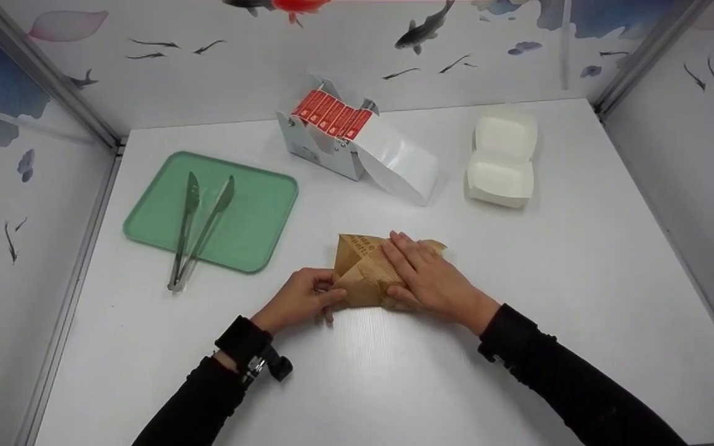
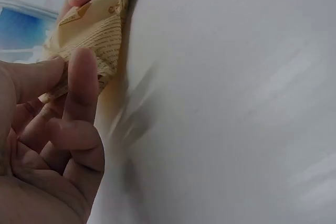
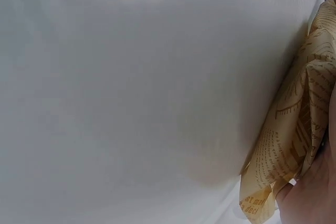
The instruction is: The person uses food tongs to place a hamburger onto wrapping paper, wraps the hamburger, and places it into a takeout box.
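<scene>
A parcel of brown printed wrapping paper lies on the white table in front of me, its left end folded to a flap. What is inside cannot be seen. My left hand pinches the paper's left end between thumb and fingers; the left wrist view shows that pinch on the printed paper up close. On top of the parcel rests my right hand, its fingers straight and laid across the paper. The paper's creased side shows in the right wrist view, beside part of the right hand.
To the left, metal tongs lie across a green tray, their joined end over its near edge. A metal holder with red-and-white paper bags stands at the back. Right of it sits an open white clamshell box.
</scene>
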The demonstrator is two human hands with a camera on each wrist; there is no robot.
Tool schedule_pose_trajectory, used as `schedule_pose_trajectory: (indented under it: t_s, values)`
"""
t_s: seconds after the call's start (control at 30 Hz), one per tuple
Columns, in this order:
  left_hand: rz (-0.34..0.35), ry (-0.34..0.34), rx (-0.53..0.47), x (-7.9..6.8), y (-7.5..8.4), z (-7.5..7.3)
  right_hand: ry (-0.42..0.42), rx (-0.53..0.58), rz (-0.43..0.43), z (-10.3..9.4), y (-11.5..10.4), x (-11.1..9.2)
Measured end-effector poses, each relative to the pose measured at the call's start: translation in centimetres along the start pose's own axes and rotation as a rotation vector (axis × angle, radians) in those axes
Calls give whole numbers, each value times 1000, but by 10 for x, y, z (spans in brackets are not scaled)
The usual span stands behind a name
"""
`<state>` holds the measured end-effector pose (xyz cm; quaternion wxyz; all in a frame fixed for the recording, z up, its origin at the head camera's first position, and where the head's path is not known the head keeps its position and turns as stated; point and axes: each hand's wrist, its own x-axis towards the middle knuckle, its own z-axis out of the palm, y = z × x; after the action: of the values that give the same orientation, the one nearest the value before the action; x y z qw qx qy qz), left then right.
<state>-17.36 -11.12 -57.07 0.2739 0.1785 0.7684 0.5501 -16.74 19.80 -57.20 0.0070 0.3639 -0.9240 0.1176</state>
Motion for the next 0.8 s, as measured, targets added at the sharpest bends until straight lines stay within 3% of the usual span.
schedule_pose_trajectory:
  t_s: [0.27, 0.47, 0.53, 0.63, 0.7, 0.8]
  values:
    - [-81, -44, -81, 6, -1, -5, 10, -13, 7, 0, -1, -1]
    - [-113, 1, -92, 7, 1, -4, 3, 5, 39, -1, -3, -1]
    - [-116, 62, -94, 7, 2, -1, 1, 5, 49, -1, -5, -2]
    - [-49, 242, 8, 3, 8, 7, 16, 4, 50, -1, -7, -2]
    - [41, 374, 161, -1, 17, 15, 30, 6, 48, -1, -8, -1]
    - [199, 526, 506, -8, 32, 30, 51, 2, 58, -1, -10, -2]
